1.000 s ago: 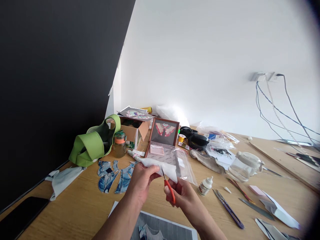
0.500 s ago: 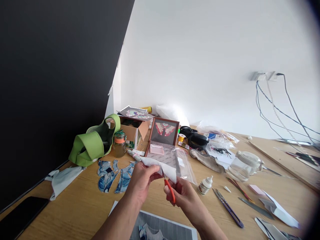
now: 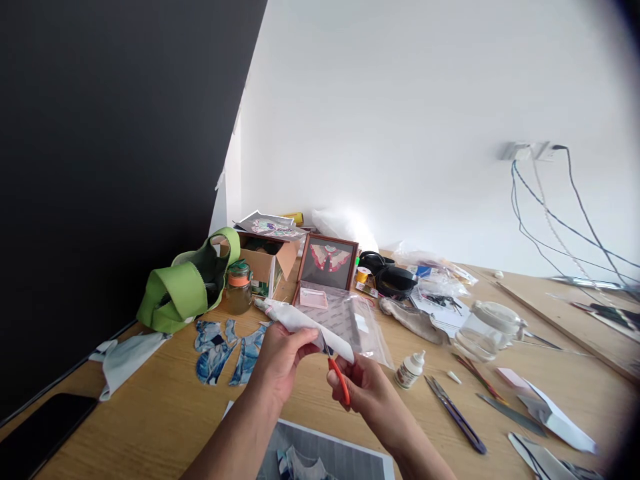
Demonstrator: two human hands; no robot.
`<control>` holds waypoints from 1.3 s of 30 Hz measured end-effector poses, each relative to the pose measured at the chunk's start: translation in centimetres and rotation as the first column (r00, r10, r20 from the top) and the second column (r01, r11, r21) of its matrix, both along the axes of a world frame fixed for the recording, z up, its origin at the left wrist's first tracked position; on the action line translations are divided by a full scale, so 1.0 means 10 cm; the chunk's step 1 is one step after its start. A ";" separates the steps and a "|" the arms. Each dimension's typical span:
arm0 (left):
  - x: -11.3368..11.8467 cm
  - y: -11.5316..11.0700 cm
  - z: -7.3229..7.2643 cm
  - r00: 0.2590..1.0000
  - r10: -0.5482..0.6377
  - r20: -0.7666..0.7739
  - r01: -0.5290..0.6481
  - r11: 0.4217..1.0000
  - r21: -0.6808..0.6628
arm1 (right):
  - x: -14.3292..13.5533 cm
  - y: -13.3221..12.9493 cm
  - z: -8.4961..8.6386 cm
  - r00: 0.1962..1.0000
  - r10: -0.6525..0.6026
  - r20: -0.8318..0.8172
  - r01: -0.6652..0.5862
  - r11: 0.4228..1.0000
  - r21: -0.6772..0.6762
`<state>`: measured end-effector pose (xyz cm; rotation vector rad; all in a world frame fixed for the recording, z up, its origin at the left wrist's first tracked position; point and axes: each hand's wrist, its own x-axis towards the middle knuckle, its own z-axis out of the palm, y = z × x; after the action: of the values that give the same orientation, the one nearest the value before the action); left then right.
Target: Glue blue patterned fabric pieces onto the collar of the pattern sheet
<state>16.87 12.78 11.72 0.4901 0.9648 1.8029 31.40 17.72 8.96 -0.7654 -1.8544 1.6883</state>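
My left hand (image 3: 280, 357) pinches a white piece of fabric or paper (image 3: 303, 321) between thumb and fingers, holding it above the table. In my right hand (image 3: 367, 387) is a pair of scissors (image 3: 340, 381) with orange handles, fingers closed round the loops. The blades point away from me and lie against the white piece, which partly hides them. Below my forearms is a grey printed sheet (image 3: 325, 440) with a blue patterned piece on it. Blue patterned cut-outs (image 3: 215, 350) lie to the left of my left hand.
A white glue bottle (image 3: 410, 370) and a purple-handled cutter (image 3: 456, 415) lie right of my hands. A glass jug (image 3: 487, 333), a green bag (image 3: 175, 293), a jar (image 3: 239, 293) and a framed collar picture (image 3: 329, 261) stand farther back. A black phone (image 3: 47, 433) is at left.
The white piece has shifted slightly and its upper edge looks more curled over. Both hands stay almost in place, the scissors still against it.
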 end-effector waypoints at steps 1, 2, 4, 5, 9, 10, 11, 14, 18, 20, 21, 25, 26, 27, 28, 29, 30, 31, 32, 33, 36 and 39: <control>0.00 0.00 0.00 1.000 0.001 -0.004 -0.001 1.000 -0.001 | 0.00 0.00 0.00 1.000 0.003 -0.002 -0.003 1.000 -0.003; 0.00 0.00 0.00 1.000 -0.001 -0.007 0.001 1.000 -0.001 | 0.01 0.01 -0.01 1.000 0.004 -0.003 -0.004 1.000 -0.004; -0.01 0.00 0.01 1.000 -0.014 -0.016 0.014 1.000 -0.004 | 0.01 0.01 -0.01 1.000 0.006 -0.004 -0.006 1.000 -0.005; -0.02 0.00 0.02 1.000 -0.021 -0.022 0.020 1.000 -0.005 | 0.01 0.01 -0.01 1.000 0.005 -0.004 -0.005 1.000 -0.006; -0.03 0.00 0.02 0.998 -0.037 -0.049 0.037 0.999 -0.005 | 0.01 0.01 -0.01 1.000 0.004 0.000 -0.004 1.000 -0.004; -0.03 0.00 0.02 0.998 -0.039 -0.052 0.039 0.999 -0.004 | 0.01 0.01 0.00 1.000 0.005 0.005 -0.005 1.000 -0.004; -0.03 0.00 0.01 0.998 -0.043 -0.052 0.043 0.999 -0.001 | 0.02 0.01 0.00 1.000 0.007 0.010 -0.007 1.000 -0.005; -0.03 0.00 -0.01 0.998 -0.058 -0.037 0.058 0.998 0.013 | 0.02 -0.02 0.03 1.000 0.005 0.021 -0.005 1.000 -0.017; -0.03 0.02 -0.03 0.998 -0.061 -0.028 0.061 0.998 0.027 | 0.04 -0.07 0.11 0.999 -0.023 0.039 0.024 0.999 -0.031; -0.03 0.02 -0.03 0.997 -0.063 -0.034 0.064 0.997 0.033 | 0.04 -0.09 0.13 0.998 -0.031 0.046 0.032 0.999 -0.030; -0.03 0.01 -0.02 0.997 -0.063 -0.035 0.064 0.997 0.034 | 0.04 -0.09 0.14 0.998 -0.031 0.047 0.033 0.999 -0.030; -0.02 0.01 -0.01 0.998 -0.052 -0.031 0.053 0.998 0.034 | 0.04 -0.08 0.12 0.999 -0.020 0.043 0.021 0.999 -0.035; -0.02 0.01 -0.01 0.998 -0.049 -0.030 0.050 0.998 0.035 | 0.04 -0.08 0.12 0.999 -0.020 0.045 0.021 0.999 -0.034; -0.02 0.01 -0.01 0.999 -0.046 -0.030 0.047 0.998 0.037 | 0.04 -0.08 0.12 0.999 -0.021 0.047 0.022 0.999 -0.032; -0.02 0.01 0.00 0.999 -0.043 -0.029 0.044 0.998 0.039 | 0.04 -0.08 0.12 0.998 -0.024 0.051 0.025 0.999 -0.029; -0.02 0.01 0.00 0.999 -0.040 -0.027 0.042 0.998 0.040 | 0.04 -0.08 0.12 0.998 -0.026 0.053 0.028 0.999 -0.026; -0.02 0.01 0.00 0.999 -0.039 -0.025 0.040 0.998 0.041 | 0.03 -0.08 0.13 0.998 -0.027 0.054 0.028 0.999 -0.024; -0.02 0.01 -0.01 0.999 -0.040 -0.023 0.041 0.998 0.043 | 0.03 -0.08 0.13 0.998 -0.022 0.055 0.023 0.999 -0.025; -0.02 0.01 -0.01 0.999 -0.044 -0.022 0.045 0.998 0.045 | 0.02 -0.07 0.13 0.998 -0.011 0.057 0.013 1.000 -0.028; -0.02 0.01 -0.01 0.999 -0.049 -0.022 0.050 0.998 0.047 | 0.02 -0.07 0.13 0.998 -0.001 0.057 0.003 1.000 -0.031; -0.01 0.01 -0.01 0.998 -0.057 -0.020 0.058 0.997 0.052 | 0.02 -0.07 0.14 0.998 0.001 0.057 0.001 0.999 -0.032; -0.01 0.01 -0.01 0.999 -0.046 -0.019 0.046 0.998 0.047 | 0.02 -0.09 0.15 0.998 -0.021 0.056 0.023 0.999 -0.046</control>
<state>16.81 12.89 11.66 0.5548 0.9176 1.7860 31.62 16.84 10.44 -0.8571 -1.8428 1.7180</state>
